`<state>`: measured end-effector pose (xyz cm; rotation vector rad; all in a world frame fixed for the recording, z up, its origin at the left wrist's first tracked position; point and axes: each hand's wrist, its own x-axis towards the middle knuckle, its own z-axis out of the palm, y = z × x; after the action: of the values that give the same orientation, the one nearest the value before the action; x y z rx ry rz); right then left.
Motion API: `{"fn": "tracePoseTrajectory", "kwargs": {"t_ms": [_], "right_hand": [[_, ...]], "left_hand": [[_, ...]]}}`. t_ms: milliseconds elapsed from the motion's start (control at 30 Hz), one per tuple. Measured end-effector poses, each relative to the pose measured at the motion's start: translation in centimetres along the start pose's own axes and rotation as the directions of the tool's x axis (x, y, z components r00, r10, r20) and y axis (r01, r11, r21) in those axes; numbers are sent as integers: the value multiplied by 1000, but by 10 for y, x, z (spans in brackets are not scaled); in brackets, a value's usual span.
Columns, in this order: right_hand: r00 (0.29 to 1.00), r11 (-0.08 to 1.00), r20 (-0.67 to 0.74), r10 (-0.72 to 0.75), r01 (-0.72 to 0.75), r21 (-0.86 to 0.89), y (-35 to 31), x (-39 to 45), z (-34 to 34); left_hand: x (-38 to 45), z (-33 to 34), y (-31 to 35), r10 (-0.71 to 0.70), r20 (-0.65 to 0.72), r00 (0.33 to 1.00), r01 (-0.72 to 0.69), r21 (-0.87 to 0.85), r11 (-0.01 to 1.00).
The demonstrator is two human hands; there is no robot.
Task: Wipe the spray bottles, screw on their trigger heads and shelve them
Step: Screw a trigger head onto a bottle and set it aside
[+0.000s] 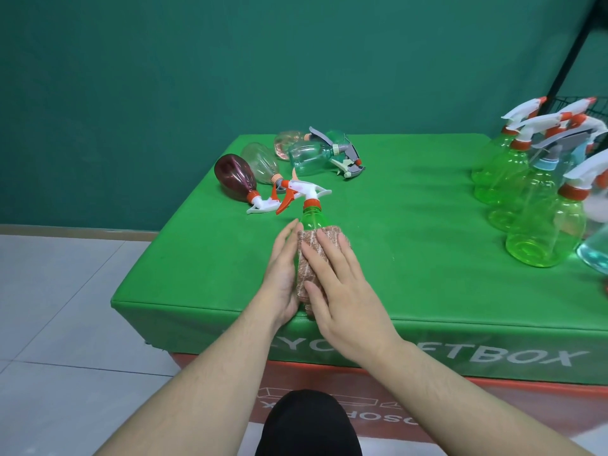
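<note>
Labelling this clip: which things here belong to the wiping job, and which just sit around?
Job:
green bottle
cloth
left hand
right hand
lying bottles
standing bottles

Just there:
green table cover
black rack post

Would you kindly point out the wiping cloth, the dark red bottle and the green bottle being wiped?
wiping cloth [307, 261], head view, on its ribbed middle.
dark red bottle [234, 177], head view, on its body.
green bottle [313, 219], head view, on its bare shoulder.

Both forearms reach forward, left hand [283, 274] and right hand [342, 274] side by side, fingers [320, 248] straight.
</note>
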<state>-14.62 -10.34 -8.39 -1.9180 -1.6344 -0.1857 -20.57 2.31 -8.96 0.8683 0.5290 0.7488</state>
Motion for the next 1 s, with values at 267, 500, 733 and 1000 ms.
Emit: {"fn": "tracePoseTrajectory", "kwargs": {"t_ms": [267,500,733,1000], "right_hand": [[998,997,-6,66,-66,45,-8,9,-5],[982,975,48,184,-188,118,2,59,-14],[935,919,145,325,-348,184,4,94,-18],[970,960,70,232,-240,144,-2,68,-17]], "left_hand": [[2,-7,-1,-67,82,994,65,18,998],[-11,7,11,-72,98,993,66,63,996],[-11,10,13,-84,73,994,85,-12,996],[-10,10,7,-25,-2,1000,25,105,994]]}}
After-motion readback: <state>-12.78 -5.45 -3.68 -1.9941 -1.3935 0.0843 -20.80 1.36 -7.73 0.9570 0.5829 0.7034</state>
